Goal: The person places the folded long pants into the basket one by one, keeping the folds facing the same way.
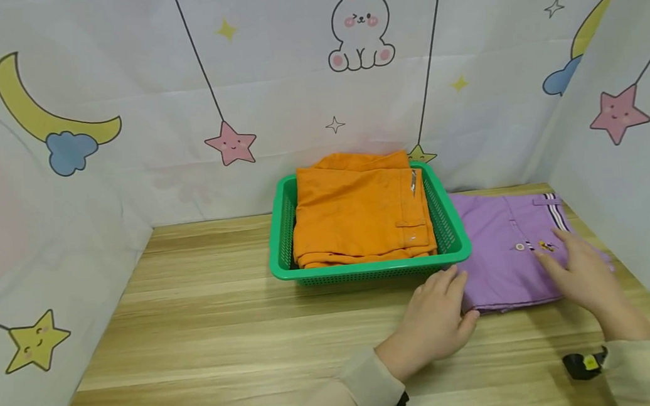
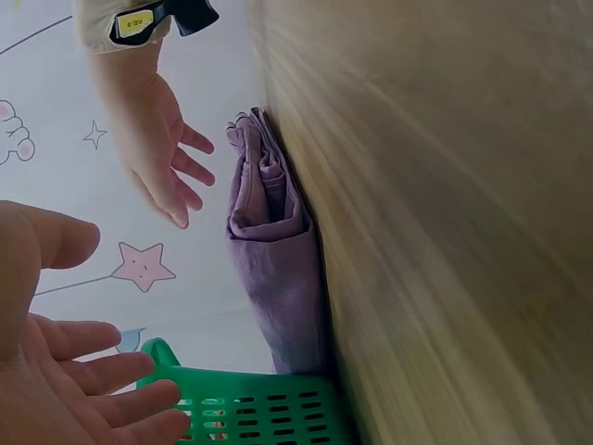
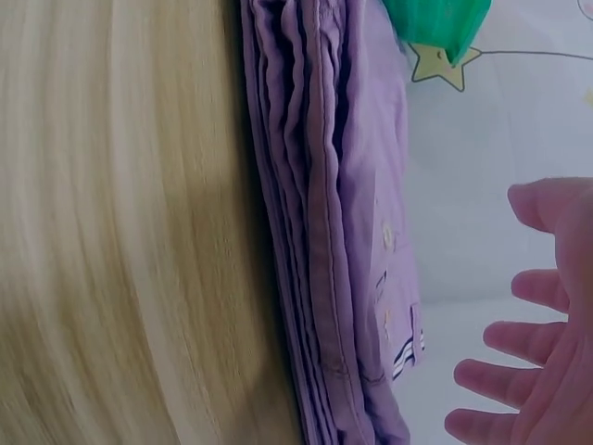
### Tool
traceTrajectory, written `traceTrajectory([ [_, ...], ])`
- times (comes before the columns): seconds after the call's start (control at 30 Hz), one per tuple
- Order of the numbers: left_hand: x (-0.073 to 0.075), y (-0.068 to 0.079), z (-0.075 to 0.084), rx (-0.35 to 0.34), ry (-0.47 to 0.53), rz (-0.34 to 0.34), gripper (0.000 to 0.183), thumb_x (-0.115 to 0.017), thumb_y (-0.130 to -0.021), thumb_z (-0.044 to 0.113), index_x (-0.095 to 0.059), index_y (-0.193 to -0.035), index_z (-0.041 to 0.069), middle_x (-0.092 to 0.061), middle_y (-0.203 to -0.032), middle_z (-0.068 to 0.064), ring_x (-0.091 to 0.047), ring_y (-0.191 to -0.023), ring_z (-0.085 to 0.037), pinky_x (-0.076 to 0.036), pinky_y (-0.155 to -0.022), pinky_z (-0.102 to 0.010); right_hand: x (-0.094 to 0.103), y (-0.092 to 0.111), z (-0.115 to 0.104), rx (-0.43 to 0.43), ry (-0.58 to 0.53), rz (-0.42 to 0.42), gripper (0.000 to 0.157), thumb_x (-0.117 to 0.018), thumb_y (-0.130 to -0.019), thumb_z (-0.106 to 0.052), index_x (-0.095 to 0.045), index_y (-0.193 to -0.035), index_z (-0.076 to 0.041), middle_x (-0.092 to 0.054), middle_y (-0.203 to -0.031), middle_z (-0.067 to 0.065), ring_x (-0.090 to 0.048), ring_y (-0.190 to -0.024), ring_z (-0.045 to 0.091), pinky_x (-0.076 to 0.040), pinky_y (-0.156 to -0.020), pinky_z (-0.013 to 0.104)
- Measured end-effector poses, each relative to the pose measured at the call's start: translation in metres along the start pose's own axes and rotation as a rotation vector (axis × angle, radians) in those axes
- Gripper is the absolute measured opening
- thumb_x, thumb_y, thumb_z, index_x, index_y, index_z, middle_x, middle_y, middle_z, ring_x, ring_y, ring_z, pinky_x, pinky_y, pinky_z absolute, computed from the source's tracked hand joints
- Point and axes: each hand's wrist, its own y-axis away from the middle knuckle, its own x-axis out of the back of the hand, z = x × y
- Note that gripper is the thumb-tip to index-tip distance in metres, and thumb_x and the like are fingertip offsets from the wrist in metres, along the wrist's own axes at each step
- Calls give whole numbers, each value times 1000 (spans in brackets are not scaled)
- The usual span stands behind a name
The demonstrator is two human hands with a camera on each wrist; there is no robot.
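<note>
Folded purple pants (image 1: 494, 273) lie on the table with a striped waistband, a button and a small embroidered patch facing up. My right hand (image 1: 587, 273) hovers above their right part, fingers spread and holding nothing. Near their front left corner is my left hand (image 1: 437, 321), its fingers extended close to the basket's front corner. In the left wrist view, both the left hand (image 2: 74, 380) and the right hand (image 2: 153, 139) appear apart from the fabric. Stacked fabric layers (image 3: 320, 232) show along the near edge in the right wrist view.
A green plastic basket (image 1: 375, 267) stands left of the purple pants, against their left edge. Folded orange pants (image 1: 354, 210) fill it. The wooden table (image 1: 198, 337) is bounded by printed white cloth walls (image 1: 293, 73) at the back and sides.
</note>
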Motion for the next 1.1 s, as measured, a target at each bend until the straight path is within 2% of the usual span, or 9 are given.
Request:
traceTrajectory([
  [0.27,-4,0,1,30,59,-19,56,-45,-96,43,-41,-142,11,-42,-146,-4,-42,-132,-19,-43,-103,-33,2,0,8,-57,-3,-62,73,-47,-97,-39,-20,-145,10,-25,-139,44,-24,-123,64,-22,-95,73],
  [0.5,-10,-1,1,64,100,-31,57,-48,-95,43,-43,-140,9,-45,-143,-7,-46,-129,-19,-41,-105,-31,4,-4,18,-56,8,-44,75,-50,-95,-38,-24,-142,14,-31,-132,47,-28,-118,65,-24,-94,72],
  [0.7,-13,-2,1,121,188,-64,58,-49,-94,42,-42,-141,8,-44,-144,-7,-45,-131,-20,-39,-107,-30,5,-6,31,-59,13,-64,77,-51,-95,-38,-23,-140,18,-30,-131,48,-27,-119,65,-23,-97,71],
  [1.0,-19,-7,4,165,217,-72,58,-49,-94,42,-42,-140,8,-44,-144,-8,-46,-130,-21,-41,-106,-30,7,-7,46,-152,15,-128,81,-47,-96,-43,-17,-141,18,-26,-132,49,-23,-120,66,-22,-95,72],
  [1.1,-21,-9,5,201,259,-77,58,-51,-94,42,-43,-140,8,-44,-144,-9,-46,-130,-21,-40,-106,-31,7,-7,48,-157,24,-135,81,-46,-96,-43,-18,-140,19,-26,-131,50,-24,-119,66,-23,-95,72],
])
